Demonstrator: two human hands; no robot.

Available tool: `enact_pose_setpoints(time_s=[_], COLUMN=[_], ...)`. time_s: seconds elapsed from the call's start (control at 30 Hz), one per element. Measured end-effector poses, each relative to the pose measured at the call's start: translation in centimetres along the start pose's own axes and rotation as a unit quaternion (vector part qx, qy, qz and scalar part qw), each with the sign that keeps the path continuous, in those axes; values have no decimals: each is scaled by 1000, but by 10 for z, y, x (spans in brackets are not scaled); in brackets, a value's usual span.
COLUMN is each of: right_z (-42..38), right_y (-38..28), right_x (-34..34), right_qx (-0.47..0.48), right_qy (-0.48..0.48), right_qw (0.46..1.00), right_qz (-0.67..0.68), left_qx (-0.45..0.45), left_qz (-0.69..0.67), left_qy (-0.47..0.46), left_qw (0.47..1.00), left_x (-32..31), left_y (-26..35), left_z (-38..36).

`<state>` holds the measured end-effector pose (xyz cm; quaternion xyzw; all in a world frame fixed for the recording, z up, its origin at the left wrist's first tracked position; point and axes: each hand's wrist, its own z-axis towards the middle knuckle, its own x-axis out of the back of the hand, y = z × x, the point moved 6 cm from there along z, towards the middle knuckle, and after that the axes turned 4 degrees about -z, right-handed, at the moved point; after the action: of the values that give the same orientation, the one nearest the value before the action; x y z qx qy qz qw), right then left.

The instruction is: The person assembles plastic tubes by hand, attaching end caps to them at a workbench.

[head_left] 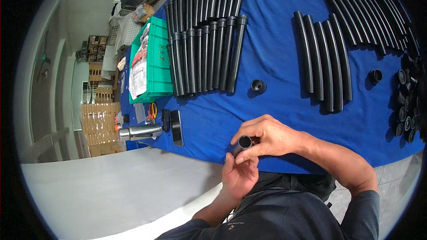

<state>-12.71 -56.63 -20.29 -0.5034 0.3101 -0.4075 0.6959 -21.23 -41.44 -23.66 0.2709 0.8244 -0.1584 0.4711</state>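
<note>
The long black curved tubes (pixel 304 53) looked like smooth, glossy plastic, the broad blue tablecloth (pixel 275 53) matt, wrinkled cloth, the silver cylindrical bottle (pixel 144 131) shiny metal.

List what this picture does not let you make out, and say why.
All in the head view:
Lower end of the black tube: hidden by the left hand and right hand.
Whatever lies under the printed paper at the green crate: covered.
Far side of the black caps: cut off by the dark edge.
Shirt lettering: too small.
</note>
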Motion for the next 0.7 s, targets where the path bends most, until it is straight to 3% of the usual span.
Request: enact_pose_setpoints(time_s=[0.07,0.2,0.27,0.33,0.47,0.6,0.7], right_z=[0,2,-4,-2,3,3,1], right_y=[4,0,7,11,38,30,27], right_x=[0,19,41,55,50,52,45], right_qx=[7,33,34,-5,-52,-8,22], right_qy=[3,17,216,296,220,197,192], right_qw=[999,950,883,842,796,841,936], right_qz=[-44,-310,-415,-450,-562,-504,-295], left_qx=[-60,-157,-237,-236,-239,-247,-247], left_qz=[80,207,225,217,224,241,218], left_qy=[19,-121,-90,-133,-150,-155,-165], left_qw=[995,958,941,938,933,926,930], left_x=[9,-18,-23,-21,-22,-21,-22], left_y=[21,64,88,102,94,81,84], left_z=[7,54,72,87,104,111,114])
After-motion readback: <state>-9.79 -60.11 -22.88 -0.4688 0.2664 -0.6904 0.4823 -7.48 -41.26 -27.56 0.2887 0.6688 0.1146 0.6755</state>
